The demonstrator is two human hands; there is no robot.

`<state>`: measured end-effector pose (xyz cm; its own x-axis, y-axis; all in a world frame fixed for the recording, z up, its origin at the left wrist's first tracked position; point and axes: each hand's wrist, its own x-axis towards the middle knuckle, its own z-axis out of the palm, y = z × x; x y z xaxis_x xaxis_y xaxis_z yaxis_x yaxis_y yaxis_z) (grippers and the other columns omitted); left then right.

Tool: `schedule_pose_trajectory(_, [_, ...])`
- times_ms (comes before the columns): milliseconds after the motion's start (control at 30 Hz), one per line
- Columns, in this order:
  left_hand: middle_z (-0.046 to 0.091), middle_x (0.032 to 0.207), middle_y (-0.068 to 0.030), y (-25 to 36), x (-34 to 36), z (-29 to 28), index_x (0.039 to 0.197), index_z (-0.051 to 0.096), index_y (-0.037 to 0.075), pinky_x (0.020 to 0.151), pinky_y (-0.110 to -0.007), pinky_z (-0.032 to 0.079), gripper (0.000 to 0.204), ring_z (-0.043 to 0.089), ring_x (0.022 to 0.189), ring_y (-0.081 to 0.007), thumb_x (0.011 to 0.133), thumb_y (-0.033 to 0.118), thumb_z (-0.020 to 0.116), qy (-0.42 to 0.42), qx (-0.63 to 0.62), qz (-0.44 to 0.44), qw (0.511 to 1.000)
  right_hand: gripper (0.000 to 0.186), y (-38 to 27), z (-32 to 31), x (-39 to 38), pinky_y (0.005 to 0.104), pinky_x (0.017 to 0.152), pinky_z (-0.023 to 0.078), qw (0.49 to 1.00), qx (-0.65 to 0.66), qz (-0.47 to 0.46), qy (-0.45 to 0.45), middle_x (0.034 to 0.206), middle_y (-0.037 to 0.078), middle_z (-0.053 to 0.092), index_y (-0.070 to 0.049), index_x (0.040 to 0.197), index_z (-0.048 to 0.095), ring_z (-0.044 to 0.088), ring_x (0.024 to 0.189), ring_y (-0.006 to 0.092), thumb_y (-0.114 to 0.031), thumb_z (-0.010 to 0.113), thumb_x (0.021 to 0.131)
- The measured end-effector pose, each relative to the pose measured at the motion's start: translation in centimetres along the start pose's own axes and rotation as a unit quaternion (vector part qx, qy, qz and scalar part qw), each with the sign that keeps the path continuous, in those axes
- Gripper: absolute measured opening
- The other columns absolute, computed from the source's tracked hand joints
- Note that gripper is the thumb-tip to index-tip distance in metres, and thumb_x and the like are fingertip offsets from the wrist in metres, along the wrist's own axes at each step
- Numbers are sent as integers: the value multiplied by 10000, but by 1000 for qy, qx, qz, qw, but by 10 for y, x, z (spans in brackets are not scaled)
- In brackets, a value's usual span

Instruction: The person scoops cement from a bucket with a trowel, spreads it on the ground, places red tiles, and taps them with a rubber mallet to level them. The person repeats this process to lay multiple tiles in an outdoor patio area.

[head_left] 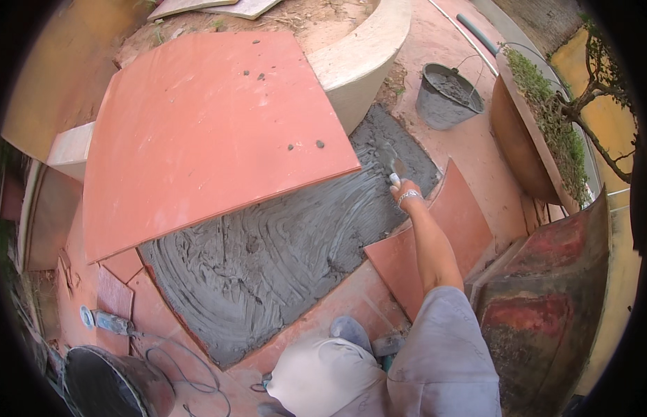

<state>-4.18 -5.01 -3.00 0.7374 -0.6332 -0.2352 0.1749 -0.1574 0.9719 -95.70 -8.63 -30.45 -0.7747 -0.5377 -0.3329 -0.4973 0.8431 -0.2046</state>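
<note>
My right hand (407, 188) is closed on the pale handle of a trowel (394, 161), whose blade rests in wet grey mortar (257, 267) at the upper right of the spread bed. The mortar is combed in curved swirls over much of the rectangle. A large terracotta-coloured slab (212, 132), with a few small grey lumps on it, overhangs the bed's far side, left of my hand. Beside my forearm lies a smaller terracotta tile (459, 222). My left hand is not in view.
A mortar bucket (448, 90) stands upper right near a planter (518, 146) with a small tree. A curved low wall (361, 62) runs behind the slab. Lower left are a power tool (112, 321) with its cord and a dark bucket (115, 386). A stained metal object (539, 306) is at right.
</note>
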Motion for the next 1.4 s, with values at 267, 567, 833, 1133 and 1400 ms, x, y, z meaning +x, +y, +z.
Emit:
schedule_pose_trajectory(267, [564,1381,-141,-4,-2,22,1364,517,-47,1066,-383,404,561,544,1244,-277,957,338,550,-24,13,0,1000,440,44,-12,2,460,903,511,993,61,102,18,1101,258,685,4,1120,673,650,1056,418,-376,654,899])
schedule_pose_trajectory(567, [563,1383,-138,1,-7,29,1369,515,-45,1071,-381,400,554,541,1249,-273,961,327,548,-41,25,3,999,374,8,-30,-39,504,900,511,976,83,125,159,1142,244,672,-45,1179,552,645,1080,412,-318,604,929])
schedule_pose_trajectory(833, [562,1385,-136,7,-9,11,1374,514,-44,1076,-378,396,547,539,1254,-269,965,318,546,-51,29,3,998,327,7,-14,-7,502,923,513,979,111,137,103,1133,272,664,-19,1140,572,637,1085,438,-231,600,892])
schedule_pose_trajectory(1133, [618,1328,-106,57,-11,-93,1346,578,-8,1064,-350,410,498,570,1215,-222,976,325,554,-42,105,45,993,429,56,38,-75,433,851,535,979,165,-113,-33,1185,181,631,-16,1345,501,622,1062,309,-184,526,951])
schedule_pose_trajectory(1400, [613,1250,-80,44,-29,-52,1375,511,-5,1018,-317,407,549,558,1148,-174,908,261,623,-60,158,187,968,256,-98,-5,-280,490,712,516,883,3,-437,-171,815,233,656,-42,954,626,670,802,415,-230,715,805])
